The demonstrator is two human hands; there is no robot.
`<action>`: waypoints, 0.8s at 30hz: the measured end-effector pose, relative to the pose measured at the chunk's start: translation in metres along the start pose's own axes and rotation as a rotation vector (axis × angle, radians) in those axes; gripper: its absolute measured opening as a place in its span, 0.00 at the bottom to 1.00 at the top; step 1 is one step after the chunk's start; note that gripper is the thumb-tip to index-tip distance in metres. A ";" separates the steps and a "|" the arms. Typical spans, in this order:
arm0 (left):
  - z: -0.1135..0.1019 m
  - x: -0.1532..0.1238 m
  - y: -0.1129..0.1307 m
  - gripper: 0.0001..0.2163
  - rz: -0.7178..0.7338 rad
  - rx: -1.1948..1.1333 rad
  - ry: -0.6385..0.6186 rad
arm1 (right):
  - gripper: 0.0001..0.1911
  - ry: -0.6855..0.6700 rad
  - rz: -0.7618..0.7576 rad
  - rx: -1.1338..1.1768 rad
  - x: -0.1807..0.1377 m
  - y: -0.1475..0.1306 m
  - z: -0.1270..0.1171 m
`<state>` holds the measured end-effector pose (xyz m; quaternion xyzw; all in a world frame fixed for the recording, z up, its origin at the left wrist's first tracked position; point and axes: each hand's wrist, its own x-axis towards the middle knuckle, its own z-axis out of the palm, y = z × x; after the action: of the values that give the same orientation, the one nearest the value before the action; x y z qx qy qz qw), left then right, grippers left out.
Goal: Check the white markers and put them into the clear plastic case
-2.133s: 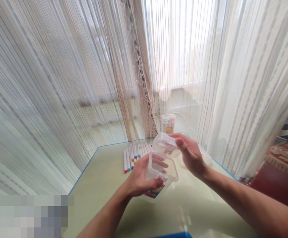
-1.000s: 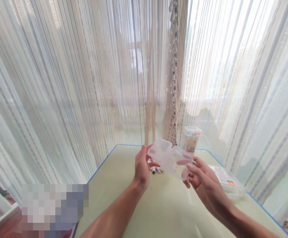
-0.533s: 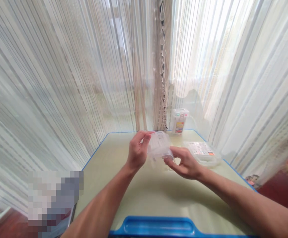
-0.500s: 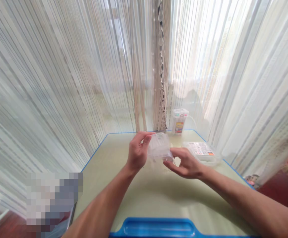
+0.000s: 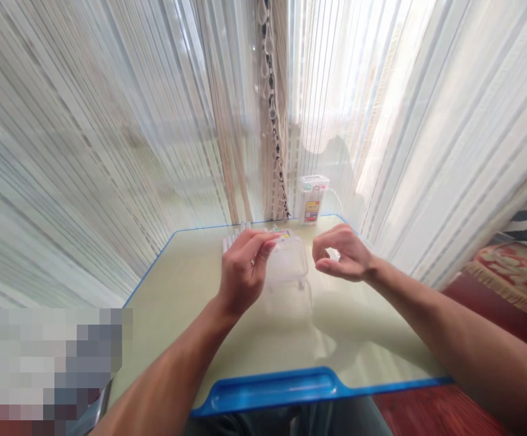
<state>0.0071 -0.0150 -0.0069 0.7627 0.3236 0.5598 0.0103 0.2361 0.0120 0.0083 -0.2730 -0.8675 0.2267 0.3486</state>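
My left hand [image 5: 247,266] is closed in a pinch at the upper left of a clear plastic box [image 5: 288,260], with the thumb and fingertips meeting over its edge. The box is see-through, and a clear lower part with small catches shows toward me. Apart from the box, on its right, my right hand [image 5: 342,251] is raised with curled fingers. Its index finger and thumb nearly meet in a ring; anything small between them cannot be made out. Several white sticks [image 5: 229,241] lie partly hidden behind my left hand.
A tall clear case [image 5: 312,201] with a yellow and red label stands at the table's far edge, before sheer curtains [image 5: 176,121]. The pale table [image 5: 172,290] has a blue rim and a blue front trough [image 5: 274,387]. A patterned, fringed cloth [image 5: 517,278] is at right.
My right hand has come away from the clear box and moved up to the right. My left hand stays at the box. The view has shifted, and white sticks now show behind my left hand.
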 end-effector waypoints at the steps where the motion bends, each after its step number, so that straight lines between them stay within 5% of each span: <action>1: -0.001 0.001 0.000 0.09 0.001 0.017 0.017 | 0.27 -0.075 0.036 0.009 0.000 -0.003 0.000; 7: 0.001 0.000 0.001 0.08 0.054 0.099 0.024 | 0.22 -0.457 0.172 -0.032 0.004 -0.004 0.002; 17: 0.010 -0.011 0.013 0.07 0.030 0.061 -0.093 | 0.23 -0.656 0.294 0.041 0.000 0.011 0.002; 24: 0.015 -0.015 0.010 0.07 0.031 0.031 -0.101 | 0.24 -0.669 0.381 0.105 -0.001 0.016 -0.001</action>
<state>0.0227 -0.0252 -0.0215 0.7949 0.3196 0.5157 0.0063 0.2423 0.0239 -0.0014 -0.3222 -0.8541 0.4081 0.0115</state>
